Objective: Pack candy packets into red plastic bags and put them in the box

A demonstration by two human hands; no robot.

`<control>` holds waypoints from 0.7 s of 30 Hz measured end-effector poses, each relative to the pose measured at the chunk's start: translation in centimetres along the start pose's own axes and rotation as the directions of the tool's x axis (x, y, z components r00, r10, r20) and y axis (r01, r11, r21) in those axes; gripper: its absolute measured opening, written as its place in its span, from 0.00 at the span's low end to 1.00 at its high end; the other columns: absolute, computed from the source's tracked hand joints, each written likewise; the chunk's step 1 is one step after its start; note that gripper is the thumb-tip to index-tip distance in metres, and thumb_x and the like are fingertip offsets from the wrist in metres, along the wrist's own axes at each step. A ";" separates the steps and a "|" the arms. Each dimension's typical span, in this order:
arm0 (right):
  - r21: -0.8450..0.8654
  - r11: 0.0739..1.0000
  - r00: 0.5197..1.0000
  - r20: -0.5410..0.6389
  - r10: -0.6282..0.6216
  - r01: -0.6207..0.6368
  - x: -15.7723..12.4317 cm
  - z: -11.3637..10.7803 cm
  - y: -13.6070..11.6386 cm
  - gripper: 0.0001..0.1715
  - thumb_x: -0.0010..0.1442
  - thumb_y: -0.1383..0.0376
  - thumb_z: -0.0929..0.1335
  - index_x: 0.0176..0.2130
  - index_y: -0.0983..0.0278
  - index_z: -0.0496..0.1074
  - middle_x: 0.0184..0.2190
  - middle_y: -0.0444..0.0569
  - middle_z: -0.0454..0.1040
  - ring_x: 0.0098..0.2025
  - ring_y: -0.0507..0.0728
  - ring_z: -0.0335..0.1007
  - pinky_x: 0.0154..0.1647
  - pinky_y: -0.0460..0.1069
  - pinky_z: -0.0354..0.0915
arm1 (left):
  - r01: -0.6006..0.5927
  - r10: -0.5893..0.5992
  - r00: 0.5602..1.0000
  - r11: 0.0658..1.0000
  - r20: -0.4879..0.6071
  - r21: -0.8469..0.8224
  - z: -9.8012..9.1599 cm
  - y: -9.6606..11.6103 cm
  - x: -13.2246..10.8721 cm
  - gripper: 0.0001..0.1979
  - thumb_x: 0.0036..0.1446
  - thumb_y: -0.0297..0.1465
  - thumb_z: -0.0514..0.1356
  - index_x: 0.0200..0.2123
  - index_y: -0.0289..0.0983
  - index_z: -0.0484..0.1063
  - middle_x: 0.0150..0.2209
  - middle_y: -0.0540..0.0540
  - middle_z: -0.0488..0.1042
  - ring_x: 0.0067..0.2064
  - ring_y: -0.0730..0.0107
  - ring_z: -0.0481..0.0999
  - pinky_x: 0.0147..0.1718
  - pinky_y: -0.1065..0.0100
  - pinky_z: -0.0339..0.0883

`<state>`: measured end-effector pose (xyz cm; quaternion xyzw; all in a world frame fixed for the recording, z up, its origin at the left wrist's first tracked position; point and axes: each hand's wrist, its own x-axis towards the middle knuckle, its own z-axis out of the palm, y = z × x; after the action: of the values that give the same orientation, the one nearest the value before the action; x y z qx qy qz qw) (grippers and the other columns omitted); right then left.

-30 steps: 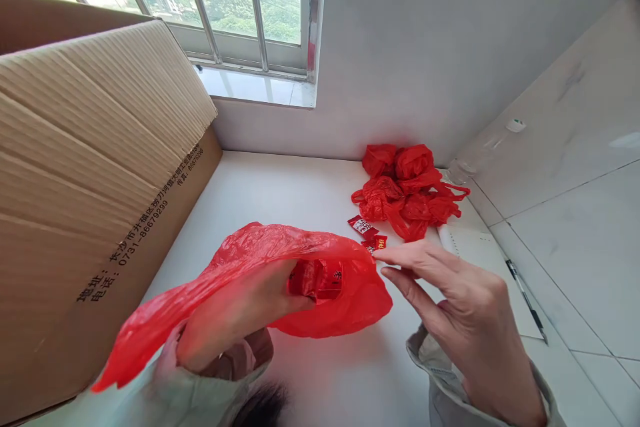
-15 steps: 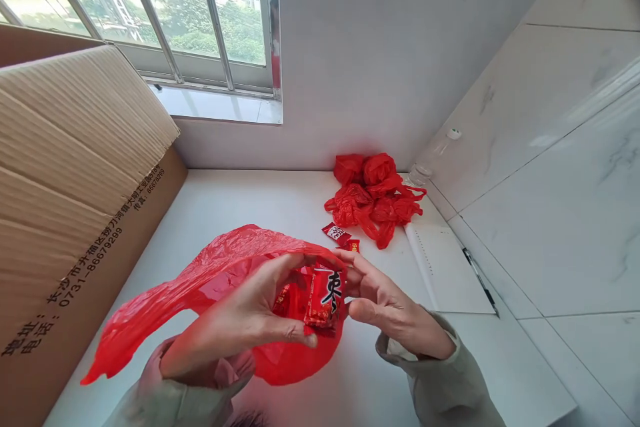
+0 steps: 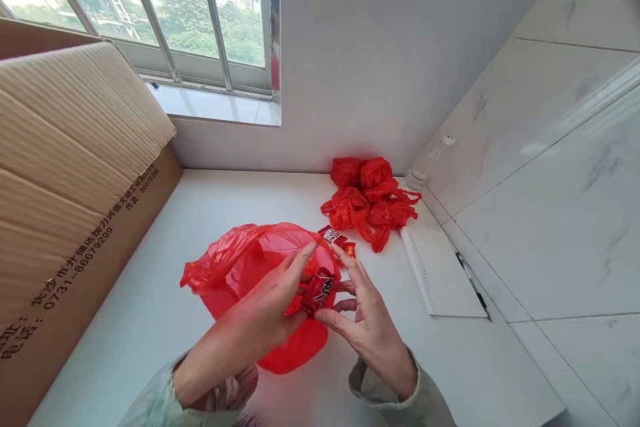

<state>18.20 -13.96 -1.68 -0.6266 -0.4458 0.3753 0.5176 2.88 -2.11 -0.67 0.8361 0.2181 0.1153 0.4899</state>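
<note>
A thin red plastic bag [image 3: 240, 260] lies open-mouthed at the middle of the table, spread to the left. In its mouth is a shiny red snack packet [image 3: 320, 290] with black lettering. My left hand [image 3: 273, 300] reaches into the mouth and is closed around the packet's left side, its fingertips partly hidden. On the other side, my right hand [image 3: 363, 307] is curled against the bag's right rim, thumb by the packet's lower edge and fingers on the plastic. More packets beneath my left hand are mostly hidden.
Several knotted red bags [image 3: 373, 200] sit by the wall. Two small red packets [image 3: 333, 235] lie in front of them. At right are a clear bottle [image 3: 425, 163], an open notebook [image 3: 445, 273] and a pen [image 3: 473, 287]. A large cardboard box [image 3: 100, 213] stands at left.
Both hands have tilted, and the packet has sunk deeper into the bag's mouth. The bag's long left end has drawn in toward the middle. My right hand has moved slightly left.
</note>
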 end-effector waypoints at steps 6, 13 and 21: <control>-0.373 0.908 0.977 -0.019 -0.212 0.190 -1.3 -0.5 1.4 0.46 0.57 0.68 0.71 0.67 0.45 0.53 0.69 0.49 0.46 0.66 0.65 0.56 0.61 0.61 0.65 | -0.008 0.013 0.998 0.997 0.059 -0.072 -0.5 -0.3 0.4 0.40 0.56 0.26 0.56 0.69 0.48 0.42 0.64 0.37 0.60 0.56 0.55 0.73 0.48 0.55 0.76; -0.575 0.693 0.854 0.018 -0.520 0.434 -0.9 -1.5 0.8 0.23 0.57 0.67 0.73 0.52 0.57 0.72 0.64 0.52 0.57 0.67 0.68 0.48 0.64 0.67 0.58 | -0.070 0.085 0.992 0.984 0.091 -0.162 -0.2 -0.1 -0.2 0.38 0.57 0.26 0.55 0.67 0.52 0.44 0.53 0.45 0.73 0.53 0.60 0.76 0.49 0.61 0.76; -0.283 0.794 0.791 -0.155 -0.592 0.538 -1.9 -1.1 -0.4 0.23 0.62 0.69 0.70 0.49 0.40 0.76 0.51 0.44 0.74 0.61 0.63 0.59 0.61 0.64 0.59 | -0.043 0.052 0.996 0.992 0.067 -0.120 -0.7 0.7 -0.6 0.36 0.61 0.35 0.58 0.68 0.46 0.45 0.59 0.38 0.68 0.59 0.52 0.71 0.53 0.56 0.73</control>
<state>18.53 -16.08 -1.04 -0.5574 -0.5882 0.0725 0.5814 2.22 -2.17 0.33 0.8141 0.1735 0.1102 0.5432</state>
